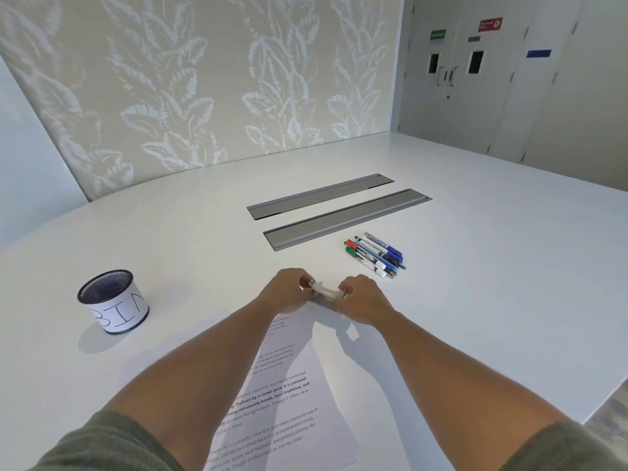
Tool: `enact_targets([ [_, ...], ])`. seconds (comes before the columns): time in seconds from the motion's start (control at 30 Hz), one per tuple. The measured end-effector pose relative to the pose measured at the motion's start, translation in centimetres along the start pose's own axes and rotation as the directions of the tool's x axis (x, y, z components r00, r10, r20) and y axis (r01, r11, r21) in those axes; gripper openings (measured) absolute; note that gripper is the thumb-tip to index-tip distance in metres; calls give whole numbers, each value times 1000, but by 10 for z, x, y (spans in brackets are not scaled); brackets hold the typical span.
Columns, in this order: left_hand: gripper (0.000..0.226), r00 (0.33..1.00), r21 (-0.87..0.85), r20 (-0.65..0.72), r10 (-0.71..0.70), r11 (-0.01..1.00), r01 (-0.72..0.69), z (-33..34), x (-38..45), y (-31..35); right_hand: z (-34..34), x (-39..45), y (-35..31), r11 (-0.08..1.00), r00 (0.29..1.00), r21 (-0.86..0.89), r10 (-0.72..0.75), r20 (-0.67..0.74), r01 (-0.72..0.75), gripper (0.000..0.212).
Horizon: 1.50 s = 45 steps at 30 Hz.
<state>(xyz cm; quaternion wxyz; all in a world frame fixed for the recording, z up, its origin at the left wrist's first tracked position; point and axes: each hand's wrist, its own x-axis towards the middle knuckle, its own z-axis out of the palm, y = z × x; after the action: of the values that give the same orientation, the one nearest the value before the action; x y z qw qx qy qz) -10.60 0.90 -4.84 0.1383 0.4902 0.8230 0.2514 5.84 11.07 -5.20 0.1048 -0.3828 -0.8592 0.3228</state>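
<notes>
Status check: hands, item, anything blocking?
Both busy: left hand and right hand each grip an end of the white pen-like item. Held just over the printed sheets. Marker pile and BIN cup stand apart, nothing blocking.

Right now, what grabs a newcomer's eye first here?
The two hands meeting mid-table: the left hand and right hand each grip an end of a small white object, at the far end of the printed sheets. Next, a bundle of coloured markers lies just beyond the right hand, and a mesh cup marked BIN stands far left on the white table.
</notes>
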Motion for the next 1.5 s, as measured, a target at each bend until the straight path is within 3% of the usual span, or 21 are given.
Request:
enact_targets([
  [0.1, 17, 997, -29, -66, -32, 999, 30, -6, 3, 2, -1, 7, -7, 998, 993, 47, 49, -108, -44, 41],
  [0.27, 21, 982, -83, -154, -113, 991, 101, -17, 7, -4, 4, 20, -23, 985, 975, 135, 131, -177, -107, 23],
  [0.5, 25, 949, -136, -238, -205, 975, 177, -33, 10, -23, 26, 45, -52, 979, 969, 186, 126, -212, -86, 13],
  [0.83, 21, 889, -161, -291, -354, 934, 319, -45, 15, -64, 57, 78, -84, 978, 988, 204, 74, -133, -45, 8],
  [1.07, 18, 845, -192, -291, -448, 893, 407, -44, 14, -87, 80, 90, -95, 974, 994, 225, 60, -87, -39, 19],
  [1.3, 22, 819, -213, -284, -498, 866, 453, -40, 14, -104, 92, 97, -100, 981, 999, 194, 28, -44, -18, 21],
  [1.5, 9, 800, -232, -300, -519, 853, 467, -36, 9, -107, 97, 95, -101, 994, 1000, 107, 18, 17, -19, 13],
])
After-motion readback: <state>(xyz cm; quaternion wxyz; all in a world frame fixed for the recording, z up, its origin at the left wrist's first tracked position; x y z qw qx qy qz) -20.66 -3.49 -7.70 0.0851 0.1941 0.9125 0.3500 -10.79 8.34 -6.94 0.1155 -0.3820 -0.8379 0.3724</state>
